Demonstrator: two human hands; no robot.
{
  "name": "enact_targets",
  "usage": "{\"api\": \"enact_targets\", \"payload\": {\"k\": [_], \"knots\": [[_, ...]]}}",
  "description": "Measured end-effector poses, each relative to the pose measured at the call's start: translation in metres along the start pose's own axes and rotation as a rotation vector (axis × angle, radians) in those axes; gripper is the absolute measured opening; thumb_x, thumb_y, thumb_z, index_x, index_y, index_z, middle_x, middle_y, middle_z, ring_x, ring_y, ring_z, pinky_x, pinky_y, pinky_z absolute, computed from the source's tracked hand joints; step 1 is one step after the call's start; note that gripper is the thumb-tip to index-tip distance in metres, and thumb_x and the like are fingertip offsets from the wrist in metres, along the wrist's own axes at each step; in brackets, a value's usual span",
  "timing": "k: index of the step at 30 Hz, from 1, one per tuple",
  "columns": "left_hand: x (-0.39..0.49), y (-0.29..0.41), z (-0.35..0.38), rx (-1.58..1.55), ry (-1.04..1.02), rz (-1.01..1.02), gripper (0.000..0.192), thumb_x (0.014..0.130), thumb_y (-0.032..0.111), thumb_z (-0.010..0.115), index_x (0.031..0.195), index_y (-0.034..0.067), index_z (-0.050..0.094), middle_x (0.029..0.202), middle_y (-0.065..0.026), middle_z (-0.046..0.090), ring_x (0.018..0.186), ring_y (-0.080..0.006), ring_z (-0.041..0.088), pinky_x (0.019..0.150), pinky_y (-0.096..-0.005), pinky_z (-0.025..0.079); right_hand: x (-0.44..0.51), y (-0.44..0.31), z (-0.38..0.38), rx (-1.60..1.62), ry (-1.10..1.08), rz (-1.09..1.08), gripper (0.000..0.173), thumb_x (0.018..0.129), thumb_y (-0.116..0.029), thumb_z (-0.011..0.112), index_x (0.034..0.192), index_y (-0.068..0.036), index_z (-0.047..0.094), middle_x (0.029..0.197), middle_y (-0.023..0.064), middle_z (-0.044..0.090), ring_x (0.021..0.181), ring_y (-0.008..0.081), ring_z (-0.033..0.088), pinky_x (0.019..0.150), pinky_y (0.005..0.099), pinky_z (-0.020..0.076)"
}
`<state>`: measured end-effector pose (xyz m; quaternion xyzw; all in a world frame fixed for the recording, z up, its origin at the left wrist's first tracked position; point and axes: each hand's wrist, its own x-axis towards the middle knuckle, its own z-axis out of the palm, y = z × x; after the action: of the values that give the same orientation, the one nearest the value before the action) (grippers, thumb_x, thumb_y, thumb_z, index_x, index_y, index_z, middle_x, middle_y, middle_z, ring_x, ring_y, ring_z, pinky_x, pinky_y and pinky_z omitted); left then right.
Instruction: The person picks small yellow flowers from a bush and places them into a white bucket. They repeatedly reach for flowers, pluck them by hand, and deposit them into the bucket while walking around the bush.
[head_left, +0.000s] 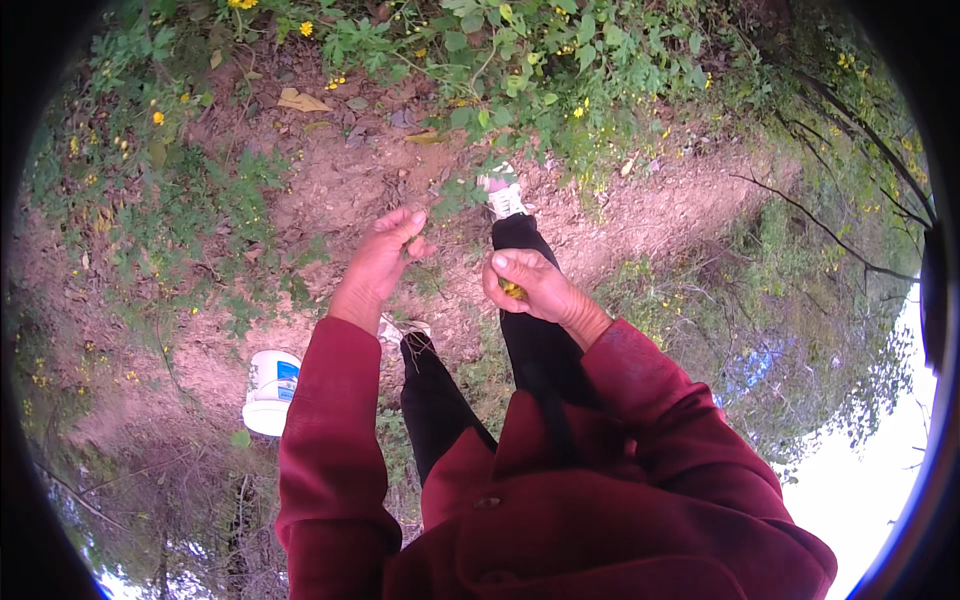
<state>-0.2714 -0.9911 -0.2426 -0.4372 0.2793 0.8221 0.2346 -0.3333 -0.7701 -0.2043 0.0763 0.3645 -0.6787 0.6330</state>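
My right hand (540, 285) is closed around several yellow flower heads (513, 290), seen between thumb and fingers, above my black trouser leg. My left hand (386, 251) pinches a thin green plant stem (409, 244) between thumb and fingers; how far the stem runs is hard to tell. The two hands are apart, at about the same height. Beyond them lies a leafy green sprig (459, 193) near my front shoe (505, 196).
A white plastic bucket (264, 382) with a blue label stands on the bare soil at the left. Yellow-flowering plants (555, 67) grow along the slope ahead. Thin bare branches (832, 236) reach in from the right.
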Motion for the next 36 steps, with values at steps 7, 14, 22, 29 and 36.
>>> {"api": "enact_targets", "payload": {"k": [7,14,22,29,36], "knots": [[-0.028,-0.006,-0.031,0.045,-0.034,0.093,0.008,0.088,0.017,0.058,0.085,0.010,0.055,0.058,0.0069,0.042,0.053,-0.0057,0.043,0.076,-0.0334,0.048,-0.029,0.014,-0.017,-0.074,0.025,0.033,0.032,0.096,-0.028,0.041,0.076,-0.005,0.051,0.059,-0.0002,0.042,0.045,0.0053,0.033,0.040,0.0185,0.0269],[-0.058,-0.032,-0.072,0.299,0.093,0.190,0.009,0.087,0.018,0.060,0.084,0.011,0.056,0.063,0.0080,0.044,0.052,-0.0040,0.041,0.063,-0.0256,0.046,-0.100,0.069,-0.006,-0.057,0.353,-0.023,0.028,0.095,-0.028,0.043,0.084,-0.005,0.054,0.057,-0.0023,0.037,0.047,0.0061,0.032,0.040,0.0183,0.0271],[-0.061,-0.040,-0.069,0.777,0.238,0.379,0.022,0.084,0.022,0.061,0.069,0.008,0.052,0.059,0.0034,0.047,0.053,-0.0074,0.042,0.052,-0.0254,0.037,-0.104,0.041,-0.031,0.149,0.535,-0.186,0.025,0.095,-0.029,0.044,0.084,-0.007,0.050,0.055,-0.0052,0.030,0.045,0.0065,0.028,0.038,0.0200,0.0253],[-0.050,-0.073,-0.066,0.752,0.274,0.348,0.025,0.086,0.021,0.060,0.067,0.011,0.046,0.059,0.0074,0.038,0.055,-0.0048,0.035,0.051,-0.0231,0.034,-0.081,-0.025,-0.072,0.215,0.394,-0.328,0.027,0.097,-0.027,0.039,0.080,-0.008,0.048,0.054,-0.0056,0.028,0.042,0.0068,0.025,0.037,0.0211,0.0231],[-0.051,-0.082,-0.057,0.664,0.278,0.351,0.023,0.086,0.020,0.059,0.070,0.010,0.047,0.060,0.0070,0.041,0.056,-0.0032,0.036,0.051,-0.0211,0.035,-0.034,-0.072,-0.106,0.079,0.562,0.021,0.056,0.089,-0.059,0.036,0.074,-0.007,0.048,0.053,-0.0069,0.023,0.039,0.0062,0.020,0.034,0.0222,0.0184]]}}
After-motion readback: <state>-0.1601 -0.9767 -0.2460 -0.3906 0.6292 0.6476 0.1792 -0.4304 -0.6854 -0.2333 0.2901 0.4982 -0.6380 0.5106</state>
